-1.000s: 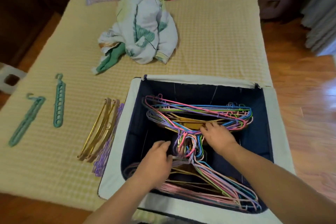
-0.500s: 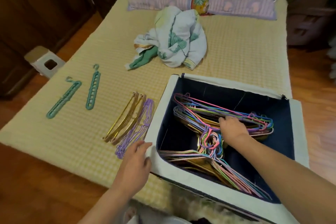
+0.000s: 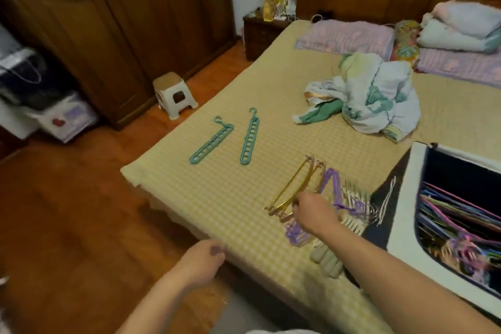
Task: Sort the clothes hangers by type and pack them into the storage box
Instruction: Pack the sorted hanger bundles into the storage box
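Two teal multi-hole hangers (image 3: pixel 211 140) lie apart on the bed (image 3: pixel 244 198). The right hand (image 3: pixel 314 210) grips the gold hangers (image 3: pixel 294 188) beside the purple hangers (image 3: pixel 334 190); the left hand (image 3: pixel 202 259) rests loosely curled at the bed's edge. The storage box (image 3: pixel 404 198) holds many coloured wire hangers (image 3: pixel 461 214).

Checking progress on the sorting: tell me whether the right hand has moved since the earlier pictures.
Yes. The right hand left the storage box and went leftward to the gold hangers on the bed.
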`<state>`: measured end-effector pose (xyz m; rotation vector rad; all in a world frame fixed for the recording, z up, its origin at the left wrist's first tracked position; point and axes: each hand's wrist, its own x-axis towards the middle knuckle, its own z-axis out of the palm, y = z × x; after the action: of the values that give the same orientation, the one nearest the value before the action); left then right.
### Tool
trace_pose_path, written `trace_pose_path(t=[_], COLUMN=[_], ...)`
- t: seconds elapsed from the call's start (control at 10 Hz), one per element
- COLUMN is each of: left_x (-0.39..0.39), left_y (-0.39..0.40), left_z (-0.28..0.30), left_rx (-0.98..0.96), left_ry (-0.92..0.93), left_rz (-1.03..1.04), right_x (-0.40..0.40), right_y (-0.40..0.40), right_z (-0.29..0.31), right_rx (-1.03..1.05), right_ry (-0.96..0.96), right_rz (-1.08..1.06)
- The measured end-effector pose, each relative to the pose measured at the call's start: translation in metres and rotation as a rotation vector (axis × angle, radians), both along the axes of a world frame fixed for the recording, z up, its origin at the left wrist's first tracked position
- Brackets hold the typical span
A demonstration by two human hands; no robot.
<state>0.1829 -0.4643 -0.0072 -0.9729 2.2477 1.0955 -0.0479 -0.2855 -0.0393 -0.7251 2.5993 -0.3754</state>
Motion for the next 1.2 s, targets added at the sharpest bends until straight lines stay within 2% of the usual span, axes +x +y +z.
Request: trace_pose_path(t=[0.1,0.2,0.3,0.4,0.6,0.7,0.8,1.0,1.1,1.2], left_x=[0.027,0.027,0.008,-0.006,-0.062,-0.094,-0.14,-0.261,-0.311,-0.319], left_y=[-0.058,-0.081,-0.1,-0.106,-0.125,-0.116,-0.083,-0.014,-0.002,-0.017], left_z=[0.01,0.004,-0.026,-0.043,-0.071,-0.085,-0.118,-0.233,-0.282,-0.284], left_rx=[-0.012,0.019,0.08,0.136,0.103,0.099,0.094,0.047,0.025,0.091], left_ry=[0.059,0.091,0.028,-0.02,-0.118,-0.11,-0.103,-0.002,-0.04,-0.006], left_rz=[0.111,0.15,0.159,0.116,-0.022,-0.095,-0.233,-0.766,-0.825,-0.7], right_x=[0.008,0.003,-0.005,-0.009,-0.044,-0.06,-0.077,-0.083,-0.113,-0.142], right_y=[-0.036,-0.047,-0.05,-0.048,-0.043,-0.04,-0.036,-0.023,-0.026,-0.028], right_z=[-0.015,-0.026,-0.055,-0.077,-0.127,-0.136,-0.153,-0.217,-0.269,-0.288], right_rx=[0.071,0.101,0.181,0.227,0.18,0.174,0.101,-0.057,-0.295,-0.477], right_ry=[-0.091,-0.156,-0.237,-0.31,-0.579,-0.557,-0.541,-0.419,-0.399,-0.328], right_rz=[-0.08,-0.164,-0.249,-0.286,-0.576,-0.682,-0.869,-1.313,-1.557,-1.736])
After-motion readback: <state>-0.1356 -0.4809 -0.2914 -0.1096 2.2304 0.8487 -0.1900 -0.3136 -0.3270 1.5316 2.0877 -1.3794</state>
